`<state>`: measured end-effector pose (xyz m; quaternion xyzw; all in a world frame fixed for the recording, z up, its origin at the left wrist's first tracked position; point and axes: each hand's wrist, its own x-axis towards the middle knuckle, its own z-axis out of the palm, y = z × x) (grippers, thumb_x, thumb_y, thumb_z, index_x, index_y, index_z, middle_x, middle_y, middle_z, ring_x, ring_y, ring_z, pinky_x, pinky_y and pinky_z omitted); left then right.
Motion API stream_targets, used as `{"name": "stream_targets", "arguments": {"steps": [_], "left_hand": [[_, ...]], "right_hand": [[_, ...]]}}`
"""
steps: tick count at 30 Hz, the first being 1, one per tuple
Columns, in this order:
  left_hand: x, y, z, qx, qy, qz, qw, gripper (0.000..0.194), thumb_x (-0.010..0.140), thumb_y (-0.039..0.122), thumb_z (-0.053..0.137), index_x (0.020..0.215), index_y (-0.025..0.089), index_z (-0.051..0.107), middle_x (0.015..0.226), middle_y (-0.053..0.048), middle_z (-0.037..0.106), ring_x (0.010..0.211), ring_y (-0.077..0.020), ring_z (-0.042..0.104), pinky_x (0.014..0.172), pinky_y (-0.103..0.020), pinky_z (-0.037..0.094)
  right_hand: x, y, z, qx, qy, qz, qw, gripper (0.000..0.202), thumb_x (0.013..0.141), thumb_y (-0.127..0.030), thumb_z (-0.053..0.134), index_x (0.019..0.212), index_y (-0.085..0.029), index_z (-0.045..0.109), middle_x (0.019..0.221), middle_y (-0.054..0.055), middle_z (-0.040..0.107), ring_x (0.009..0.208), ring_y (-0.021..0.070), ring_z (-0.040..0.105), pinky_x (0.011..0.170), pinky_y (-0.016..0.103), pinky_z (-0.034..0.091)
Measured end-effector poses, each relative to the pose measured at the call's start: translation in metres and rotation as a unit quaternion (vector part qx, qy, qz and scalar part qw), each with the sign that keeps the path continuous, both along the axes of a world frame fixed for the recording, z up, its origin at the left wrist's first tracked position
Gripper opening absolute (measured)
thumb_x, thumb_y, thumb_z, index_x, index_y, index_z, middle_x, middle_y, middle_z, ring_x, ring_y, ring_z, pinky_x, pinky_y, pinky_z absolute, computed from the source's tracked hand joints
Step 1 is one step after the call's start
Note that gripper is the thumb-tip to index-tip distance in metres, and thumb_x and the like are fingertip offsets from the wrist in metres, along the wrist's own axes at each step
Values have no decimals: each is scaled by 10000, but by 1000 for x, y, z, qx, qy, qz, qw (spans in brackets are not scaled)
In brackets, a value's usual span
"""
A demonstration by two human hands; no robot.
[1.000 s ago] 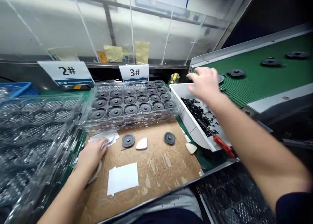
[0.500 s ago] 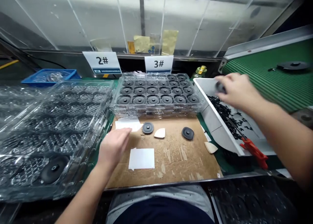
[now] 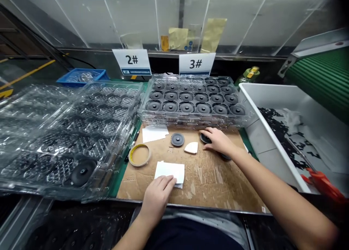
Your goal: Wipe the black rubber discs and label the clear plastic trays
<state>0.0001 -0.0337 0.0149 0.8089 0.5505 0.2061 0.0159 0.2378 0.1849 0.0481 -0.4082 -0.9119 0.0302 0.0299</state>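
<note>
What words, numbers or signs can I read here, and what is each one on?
"2#": on the left white card.
"3#": on the right white card.
Too small to read: the lettering on the left card's blue strip, and any marks inside the tape roll.

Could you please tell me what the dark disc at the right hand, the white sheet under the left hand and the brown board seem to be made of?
Dark disc: probably molded plastic, matte, from its dull, even surface; rubber is possible.
White sheet: likely paper, matte, thin and flat.
Brown board: apparently cardboard, dull, with pale scuffed patches.
</note>
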Motion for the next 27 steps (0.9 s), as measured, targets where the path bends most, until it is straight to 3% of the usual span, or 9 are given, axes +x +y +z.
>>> {"name": "stream_targets", "arguments": {"steps": [3,6,11,16,21,27], "left_hand": [[0,1,0,-23,1,13,1000,242,839,169,460,1038,198,594,1003,-89,656,859,-218,598,729,-351,512],[-1,0,3,-28,-16,16,999,234,840,192,473,1041,202,592,1025,-94,644,891,-224,584,754,-368,504],[-4,-3,5,-50,-49,50,996,245,833,215,495,1064,210,577,1063,-93,624,938,-229,566,793,-385,492],[-6,-3,-4,-83,-101,107,986,210,828,219,508,1020,201,589,1027,-88,615,934,-216,555,792,-368,480],[-1,9,-9,-77,-140,134,978,205,838,220,491,1020,209,587,989,-76,623,914,-210,556,787,-374,455],[-7,13,2,-73,-149,124,978,224,832,245,508,1045,233,573,993,-76,626,924,-211,560,792,-375,451]], "right_hand": [[2,-13,-1,18,27,-24,999,532,714,-295,649,1202,-155,491,1199,157,507,1105,316,450,903,461,384],[-5,-43,4,24,63,-34,997,413,805,-243,524,1207,-160,478,1220,148,491,1131,287,440,932,463,373],[-38,-112,10,-96,206,43,973,288,862,-198,431,1127,-238,536,1101,76,578,1031,221,511,869,402,443],[-72,-162,-19,-102,235,11,967,323,817,-227,529,1139,-248,539,1159,92,534,1046,258,477,873,449,415],[-82,-164,-44,-52,264,-33,962,296,841,-194,485,1122,-255,553,1143,90,540,1054,258,471,880,460,385],[-81,-150,-42,-58,255,-23,965,250,837,-194,489,1056,-250,598,1075,75,579,997,240,502,849,427,404]]}}
